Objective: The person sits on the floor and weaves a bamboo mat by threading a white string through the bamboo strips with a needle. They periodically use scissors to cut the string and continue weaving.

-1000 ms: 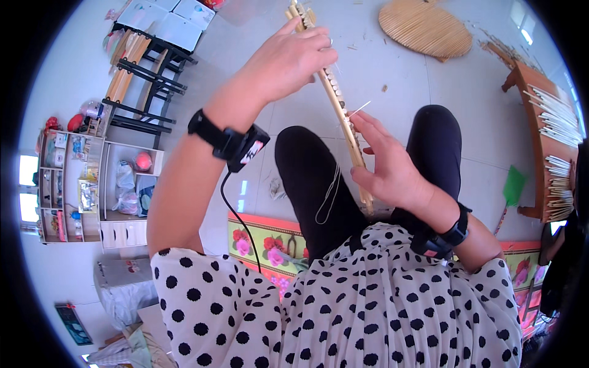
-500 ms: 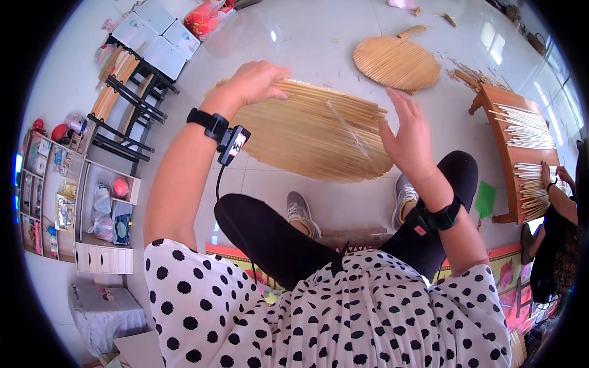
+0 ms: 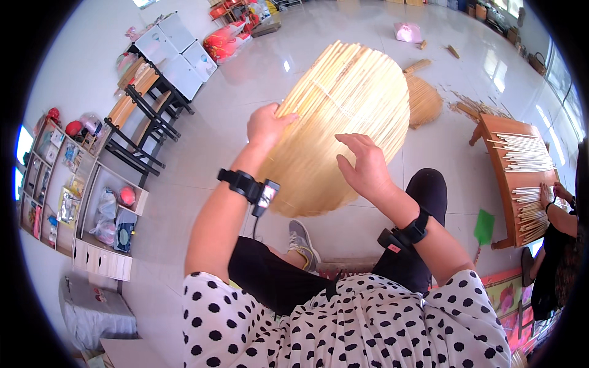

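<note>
A rounded mat of pale straw-coloured stalks (image 3: pixel 343 104) is raised in front of me, with its cut stalk ends toward the top. A whitish cord runs across its stalks. Along the mat's left edge, my left hand (image 3: pixel 267 130) grips it, thumb on the near face and the other fingers partly hidden. My right hand (image 3: pixel 366 164) is in front of the lower right of the mat, fingers stretched and thumb apart, holding nothing. Whether its fingertips touch the stalks I cannot tell. Farther off on the floor lies a second rounded stalk mat (image 3: pixel 424 101), partly covered by the first.
To the right, a co-worker's hand (image 3: pixel 545 195) rests by white sticks (image 3: pixel 526 152) on a low wooden table (image 3: pixel 496 178). Loose stalk scraps (image 3: pixel 481 105) lie beyond it. A green paddle-shaped thing (image 3: pixel 484 227) is near the table. Shelves (image 3: pixel 67 184) and stacked benches (image 3: pixel 138 116) stand left.
The mat has come up and turned from lying crosswise to standing slanted. My left hand has closed on its edge; my right hand has moved left and lower, in front of it.
</note>
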### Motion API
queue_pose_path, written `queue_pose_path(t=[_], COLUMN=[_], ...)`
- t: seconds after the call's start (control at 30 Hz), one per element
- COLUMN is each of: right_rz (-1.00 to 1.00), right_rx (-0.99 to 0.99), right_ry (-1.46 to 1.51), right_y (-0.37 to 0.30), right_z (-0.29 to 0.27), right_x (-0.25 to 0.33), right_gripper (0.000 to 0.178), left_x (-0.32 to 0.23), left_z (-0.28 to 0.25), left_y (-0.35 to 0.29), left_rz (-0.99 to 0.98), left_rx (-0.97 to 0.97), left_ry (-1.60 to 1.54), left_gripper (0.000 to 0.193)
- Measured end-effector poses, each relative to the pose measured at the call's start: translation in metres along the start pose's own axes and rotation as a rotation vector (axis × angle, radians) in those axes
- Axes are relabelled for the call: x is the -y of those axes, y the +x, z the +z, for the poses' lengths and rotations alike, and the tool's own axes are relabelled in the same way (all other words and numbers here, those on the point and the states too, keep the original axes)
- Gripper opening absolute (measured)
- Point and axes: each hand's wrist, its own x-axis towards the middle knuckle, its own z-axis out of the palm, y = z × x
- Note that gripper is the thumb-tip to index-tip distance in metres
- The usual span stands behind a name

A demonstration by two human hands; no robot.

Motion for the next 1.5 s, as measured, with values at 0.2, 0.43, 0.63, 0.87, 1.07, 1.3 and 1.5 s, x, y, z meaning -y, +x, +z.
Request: queue_pose_path(t=[0.2, 0.43, 0.63, 0.87, 1.07, 1.3, 1.5], right_rz=[0.043, 0.097, 0.191, 0.275, 0.373, 0.346, 0.387], right_rx=[0.043, -0.001, 0.092, 0.150, 0.202, 0.078, 0.070], right_ry=[0.102, 0.175, 0.243, 0.151, 0.143, 0.172, 0.049], right_y=[0.012, 0.017, 0.020, -0.004, -0.024, -0.045, -0.046], right_z=[0.023, 0.052, 0.065, 0.063, 0.063, 0.065, 0.035], right_x=[0.003, 0.012, 0.027, 0.025, 0.042, 0.053, 0.028], right_gripper=[0.036, 0.042, 0.053, 0.059, 0.065, 0.063, 0.060], left_x=[0.004, -0.015, -0.018, -0.004, -0.018, -0.016, -0.045], left_z=[0.040, 0.055, 0.079, 0.115, 0.102, 0.087, 0.102], left_y=[-0.048, -0.100, -0.128, -0.161, -0.188, -0.209, -0.210], left_rz=[-0.190, -0.296, -0.343, -0.285, -0.248, -0.107, 0.120], left_rx=[-0.154, -0.336, -0.454, -0.446, -0.326, -0.232, -0.138], left_ry=[-0.247, -0.353, -0.346, -0.553, -0.557, -0.298, -0.015], left_gripper=[0.032, 0.028, 0.029, 0.020, 0.021, 0.030, 0.036])
